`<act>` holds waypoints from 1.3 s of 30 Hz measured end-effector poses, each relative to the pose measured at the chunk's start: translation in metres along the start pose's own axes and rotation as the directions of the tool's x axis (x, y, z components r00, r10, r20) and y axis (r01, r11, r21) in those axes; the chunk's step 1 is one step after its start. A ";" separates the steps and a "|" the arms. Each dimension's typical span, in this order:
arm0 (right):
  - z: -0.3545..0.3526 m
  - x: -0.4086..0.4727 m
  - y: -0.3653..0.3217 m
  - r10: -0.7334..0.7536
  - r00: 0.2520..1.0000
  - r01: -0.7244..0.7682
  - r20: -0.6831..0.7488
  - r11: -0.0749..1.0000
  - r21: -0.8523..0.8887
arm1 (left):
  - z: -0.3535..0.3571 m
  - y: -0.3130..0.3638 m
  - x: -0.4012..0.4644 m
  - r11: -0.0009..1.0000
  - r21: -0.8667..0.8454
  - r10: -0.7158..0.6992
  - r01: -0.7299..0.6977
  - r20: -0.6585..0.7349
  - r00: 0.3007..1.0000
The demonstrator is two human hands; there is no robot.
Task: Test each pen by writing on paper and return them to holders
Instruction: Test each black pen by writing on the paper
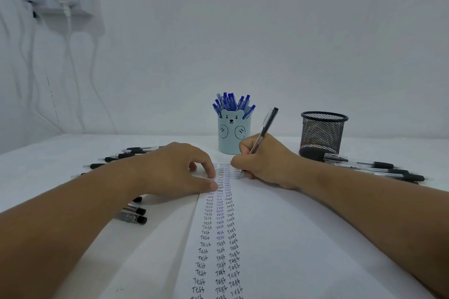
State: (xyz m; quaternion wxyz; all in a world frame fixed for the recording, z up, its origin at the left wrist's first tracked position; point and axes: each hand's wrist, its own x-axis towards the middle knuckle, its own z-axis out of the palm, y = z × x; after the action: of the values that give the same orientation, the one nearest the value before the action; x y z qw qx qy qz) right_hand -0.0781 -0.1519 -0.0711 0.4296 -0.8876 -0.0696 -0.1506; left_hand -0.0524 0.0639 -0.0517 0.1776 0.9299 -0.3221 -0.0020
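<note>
The right hand [264,165] is gripping a black pen [263,133], fingers curled round it, tip touching the paper [279,238] beside columns of "Test". The left hand [175,167] is resting on the paper's left edge, fingers loosely bent and holding nothing. Blue pens [232,102] are standing in the bear cup [233,133]; the mesh cup [322,132] is sitting to its right on the counter [48,165], with black pens [388,170] lying nearby.

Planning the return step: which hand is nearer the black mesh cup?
Right. The right hand, holding a pen, is just left of the mesh cup; the left hand rests on the paper, farther left.
</note>
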 end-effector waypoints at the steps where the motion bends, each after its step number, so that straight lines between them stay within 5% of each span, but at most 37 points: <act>1: 0.000 0.000 0.000 0.001 1.000 -0.001 -0.004 1.000 -0.008 | 0.000 0.000 0.000 1.000 -0.002 0.001 -0.001 0.000 1.000; 36: 0.002 0.002 0.004 -0.052 0.997 0.046 -0.065 0.995 -0.084 | 0.001 0.000 -0.001 1.000 0.026 0.006 -0.007 0.003 1.000; 39: 0.003 0.001 0.002 0.000 0.992 0.009 -0.123 0.997 0.074 | 0.000 -0.001 -0.001 1.000 0.019 0.007 -0.007 0.003 1.000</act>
State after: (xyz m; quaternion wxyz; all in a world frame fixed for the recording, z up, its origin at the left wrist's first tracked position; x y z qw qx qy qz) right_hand -0.0763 -0.1510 -0.0743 0.4657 -0.8598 -0.0505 -0.2034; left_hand -0.0530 0.0653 -0.0524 0.1683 0.9304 -0.3256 0.0002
